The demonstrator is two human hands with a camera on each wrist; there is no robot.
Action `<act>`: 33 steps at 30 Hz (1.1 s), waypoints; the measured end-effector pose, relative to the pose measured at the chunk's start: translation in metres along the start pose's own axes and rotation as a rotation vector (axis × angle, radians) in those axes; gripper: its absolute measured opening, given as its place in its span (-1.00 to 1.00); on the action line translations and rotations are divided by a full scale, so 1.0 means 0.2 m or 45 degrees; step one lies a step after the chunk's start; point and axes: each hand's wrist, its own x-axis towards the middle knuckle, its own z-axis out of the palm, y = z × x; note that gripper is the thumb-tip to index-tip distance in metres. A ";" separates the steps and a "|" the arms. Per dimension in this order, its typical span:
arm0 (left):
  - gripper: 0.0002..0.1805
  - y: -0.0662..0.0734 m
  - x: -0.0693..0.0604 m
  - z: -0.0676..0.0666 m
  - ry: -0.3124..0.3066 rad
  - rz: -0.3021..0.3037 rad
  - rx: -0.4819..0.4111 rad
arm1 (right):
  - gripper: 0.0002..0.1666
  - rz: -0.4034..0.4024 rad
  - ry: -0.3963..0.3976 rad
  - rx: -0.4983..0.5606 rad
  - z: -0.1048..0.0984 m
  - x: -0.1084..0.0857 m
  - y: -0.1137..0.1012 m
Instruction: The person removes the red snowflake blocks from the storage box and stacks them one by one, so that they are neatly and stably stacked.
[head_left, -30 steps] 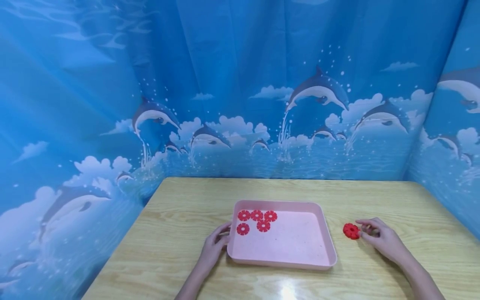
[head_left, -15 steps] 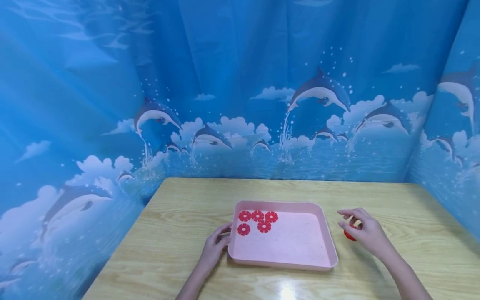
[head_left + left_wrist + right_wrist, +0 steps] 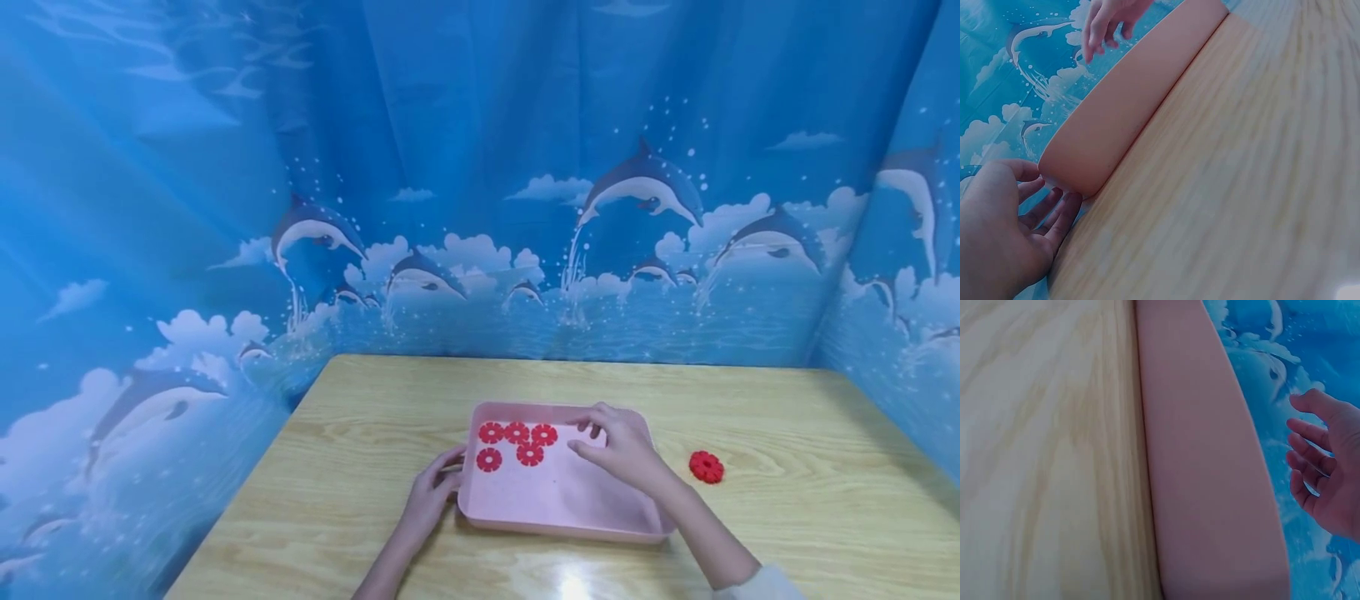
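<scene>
A pink tray point(image 3: 585, 504) lies on the table, with several red notched plastic discs point(image 3: 529, 454) flat at its far left. My left hand point(image 3: 427, 498) rests against the tray's left end. In the left wrist view, the left-hand fingers point(image 3: 1054, 219) touch the outside of the wall near the corner. Over the tray's right half hovers my right hand point(image 3: 618, 450), its thumb and fingers apart and loosely bent. Nothing shows between the right-hand fingers point(image 3: 1313, 434) in the right wrist view. Another red notched disc piece point(image 3: 707, 467), thicker and possibly stacked, lies right of the tray.
A wood-grain table point(image 3: 390, 400) carries everything. Behind it and along the sides hangs a blue curtain point(image 3: 480, 167) printed with dolphins. The tray's raised wall point(image 3: 1204, 456) stands between the table surface and my right hand in the right wrist view.
My right hand has left the red disc piece on the right and moved left over the tray. The piece stays on the table. My left hand keeps its place at the tray.
</scene>
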 end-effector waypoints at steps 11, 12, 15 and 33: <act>-0.54 -0.01 0.01 0.01 -0.003 -0.023 0.012 | -0.67 0.076 -0.186 0.020 0.28 0.12 0.02; -0.54 -0.01 0.01 0.01 -0.001 -0.023 0.012 | -0.67 0.085 -0.185 0.019 0.30 0.12 0.02; -0.54 -0.01 0.00 0.01 0.005 -0.029 0.015 | -0.66 0.104 -0.163 0.030 0.33 0.13 0.05; -0.53 0.00 0.00 0.00 0.007 -0.022 -0.001 | -0.56 0.170 -0.174 -0.031 0.36 0.12 0.10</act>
